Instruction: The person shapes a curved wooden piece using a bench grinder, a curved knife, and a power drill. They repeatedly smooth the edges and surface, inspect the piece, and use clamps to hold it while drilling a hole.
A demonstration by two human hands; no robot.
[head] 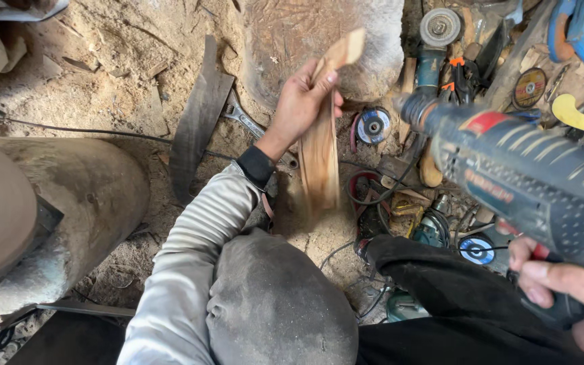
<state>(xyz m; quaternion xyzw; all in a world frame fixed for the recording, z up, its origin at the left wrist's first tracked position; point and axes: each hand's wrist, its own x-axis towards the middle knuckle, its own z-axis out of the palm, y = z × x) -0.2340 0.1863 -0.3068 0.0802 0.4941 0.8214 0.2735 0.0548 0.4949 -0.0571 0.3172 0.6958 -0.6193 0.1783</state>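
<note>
My left hand grips a long, pale wooden plank upright, long axis running away from me, above the sawdust-strewn ground. My right hand clasps a dark blue power drill, its nose toward the plank's right.

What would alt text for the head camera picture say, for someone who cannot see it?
Seen from above, a person's left hand grips a long wooden strip upright, while the right hand holds a dark power drill. Grinders and cutting discs lie on the sawdust-covered ground beyond the knees.
</note>
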